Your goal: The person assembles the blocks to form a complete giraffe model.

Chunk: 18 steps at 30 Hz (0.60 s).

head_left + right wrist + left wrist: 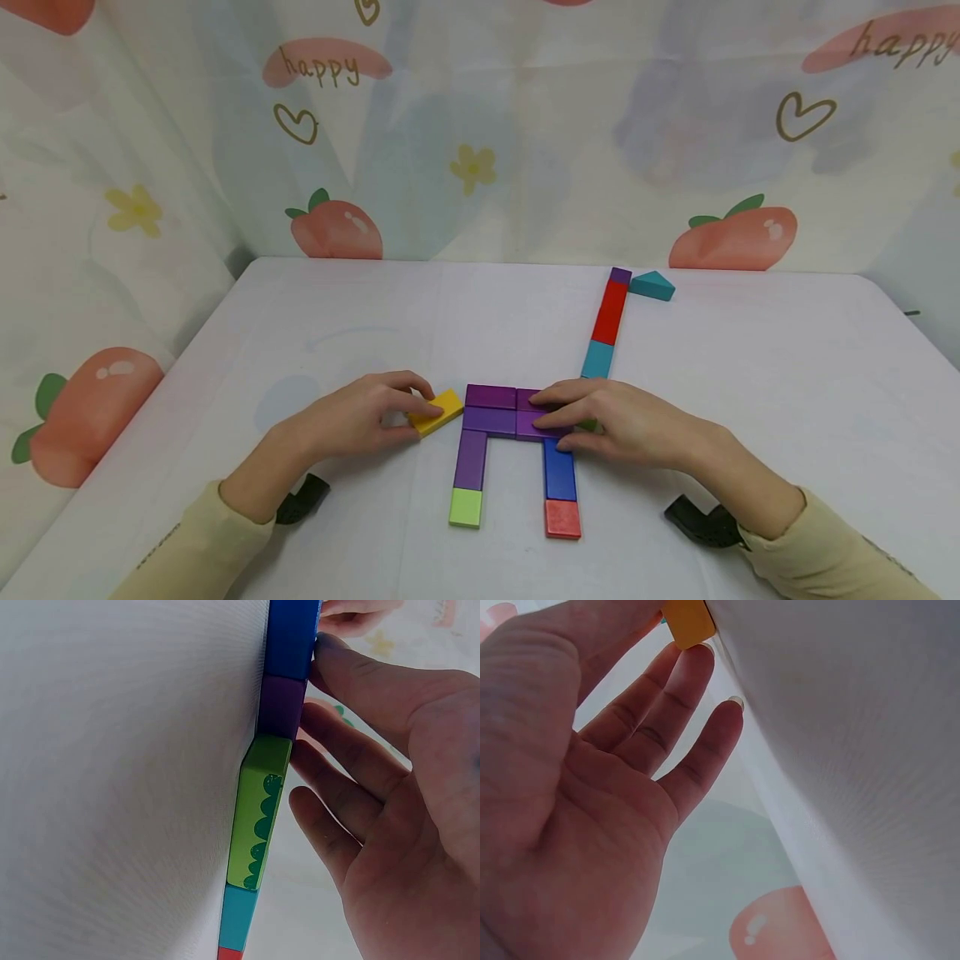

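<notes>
My left hand (352,421) pinches a yellow block (447,406) between thumb and fingers, its corner right at the left end of a flat group of purple blocks (490,421). In the left wrist view the yellow block (688,624) shows at the fingertips, the other fingers extended. My right hand (633,427) rests its fingertips on the right-hand purple blocks, thumb by the top of a blue block (559,472). The right wrist view shows a green block (255,821) with darker scallops beside these fingers, mostly hidden by the hand in the head view.
Below the purple group run a purple leg (471,460) ending in a lime block (465,508), and the blue leg ending in a red block (562,519). Teal (597,359), red (611,312) and purple blocks line up toward the back edge, beside a teal triangle (652,287).
</notes>
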Each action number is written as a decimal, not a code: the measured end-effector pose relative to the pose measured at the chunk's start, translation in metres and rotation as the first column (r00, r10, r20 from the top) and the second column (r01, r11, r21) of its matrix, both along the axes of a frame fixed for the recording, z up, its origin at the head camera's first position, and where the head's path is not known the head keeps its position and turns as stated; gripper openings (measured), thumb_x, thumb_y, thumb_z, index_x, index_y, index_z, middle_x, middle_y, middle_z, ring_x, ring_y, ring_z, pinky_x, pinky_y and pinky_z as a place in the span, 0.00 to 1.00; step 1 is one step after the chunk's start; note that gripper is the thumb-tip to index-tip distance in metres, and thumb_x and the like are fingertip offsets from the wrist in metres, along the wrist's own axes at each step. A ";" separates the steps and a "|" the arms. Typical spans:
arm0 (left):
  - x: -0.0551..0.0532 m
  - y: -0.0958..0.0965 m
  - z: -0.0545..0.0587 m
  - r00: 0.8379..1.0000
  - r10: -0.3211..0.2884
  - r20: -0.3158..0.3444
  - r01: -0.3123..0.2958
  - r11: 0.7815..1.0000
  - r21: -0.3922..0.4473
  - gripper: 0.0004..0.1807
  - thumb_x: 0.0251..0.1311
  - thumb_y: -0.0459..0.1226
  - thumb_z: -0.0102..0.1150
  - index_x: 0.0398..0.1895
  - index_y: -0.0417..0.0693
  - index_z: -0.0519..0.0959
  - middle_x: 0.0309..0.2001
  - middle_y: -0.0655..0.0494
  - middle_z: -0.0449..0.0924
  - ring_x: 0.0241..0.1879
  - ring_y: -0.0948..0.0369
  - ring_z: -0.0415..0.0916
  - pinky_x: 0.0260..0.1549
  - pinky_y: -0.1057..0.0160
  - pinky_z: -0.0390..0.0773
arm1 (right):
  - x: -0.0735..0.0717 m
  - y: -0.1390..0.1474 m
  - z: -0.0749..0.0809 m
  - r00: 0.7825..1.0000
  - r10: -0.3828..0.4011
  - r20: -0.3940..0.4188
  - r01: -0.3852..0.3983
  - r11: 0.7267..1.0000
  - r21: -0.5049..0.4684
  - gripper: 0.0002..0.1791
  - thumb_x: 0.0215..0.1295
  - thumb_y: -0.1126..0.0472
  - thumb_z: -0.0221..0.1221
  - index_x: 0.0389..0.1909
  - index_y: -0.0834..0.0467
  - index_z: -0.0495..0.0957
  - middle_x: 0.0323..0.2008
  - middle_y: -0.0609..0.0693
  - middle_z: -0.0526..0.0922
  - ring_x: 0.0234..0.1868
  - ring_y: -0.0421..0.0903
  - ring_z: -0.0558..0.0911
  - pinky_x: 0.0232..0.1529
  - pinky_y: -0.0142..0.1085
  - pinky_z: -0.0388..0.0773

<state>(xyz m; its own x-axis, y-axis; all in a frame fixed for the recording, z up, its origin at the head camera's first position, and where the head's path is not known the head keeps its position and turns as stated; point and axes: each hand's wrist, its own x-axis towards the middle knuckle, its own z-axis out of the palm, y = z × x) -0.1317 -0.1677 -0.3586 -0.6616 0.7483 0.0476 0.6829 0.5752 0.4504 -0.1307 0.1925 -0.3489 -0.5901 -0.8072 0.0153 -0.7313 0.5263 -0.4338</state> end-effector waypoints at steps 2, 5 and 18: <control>0.000 0.000 0.000 1.000 0.001 0.002 -0.001 1.000 -0.003 0.18 0.62 0.33 0.70 0.56 0.50 0.86 0.55 0.57 0.77 0.52 0.59 0.77 0.52 0.60 0.80 | 0.000 0.000 0.000 1.000 0.000 0.003 0.000 1.000 -0.001 0.20 0.67 0.58 0.67 0.60 0.50 0.83 0.64 0.46 0.77 0.66 0.50 0.74 0.61 0.49 0.75; 0.000 0.000 0.000 1.000 0.006 0.005 -0.006 1.000 -0.005 0.18 0.62 0.33 0.70 0.56 0.50 0.86 0.55 0.57 0.77 0.53 0.59 0.77 0.52 0.60 0.80 | 0.000 0.000 0.000 1.000 -0.003 0.012 0.003 1.000 0.001 0.20 0.68 0.58 0.67 0.60 0.50 0.83 0.64 0.46 0.77 0.66 0.50 0.74 0.61 0.50 0.75; 0.004 -0.002 0.001 0.999 0.025 -0.038 -0.024 0.999 0.045 0.21 0.60 0.37 0.72 0.58 0.48 0.84 0.56 0.57 0.78 0.55 0.60 0.76 0.56 0.58 0.78 | 0.001 0.000 0.001 1.000 -0.011 0.015 0.011 1.000 -0.008 0.19 0.68 0.57 0.66 0.60 0.50 0.83 0.65 0.46 0.77 0.66 0.49 0.75 0.61 0.49 0.76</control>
